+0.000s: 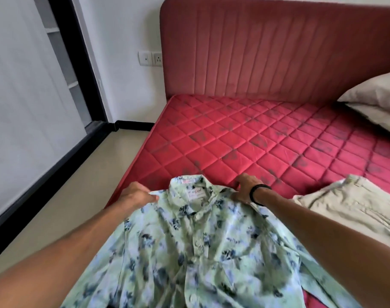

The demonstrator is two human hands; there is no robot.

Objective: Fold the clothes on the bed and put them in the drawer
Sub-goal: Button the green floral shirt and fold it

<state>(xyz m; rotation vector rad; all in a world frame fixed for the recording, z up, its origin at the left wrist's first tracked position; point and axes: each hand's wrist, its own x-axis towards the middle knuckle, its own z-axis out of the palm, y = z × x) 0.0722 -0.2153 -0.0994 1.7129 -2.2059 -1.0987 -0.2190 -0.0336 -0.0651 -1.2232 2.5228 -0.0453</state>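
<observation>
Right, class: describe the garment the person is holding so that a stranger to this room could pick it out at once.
Start at the red quilted mattress below the padded red headboard. At its near edge lies a pale green button-up shirt with dark blue floral print, each shoulder gripped by a hand. Unlike the plain beige garment to its right, it is patterned.

Your shirt (200, 247) is pale green with a blue and dark floral print, buttoned down the front and spread face up, its collar toward the padded headboard and a white label showing inside the neck. It lies at the near left part of the red quilted mattress (245, 138), its lower part running out of view. Just to its right you have beige trousers (354, 207), lying flat and creased
</observation>
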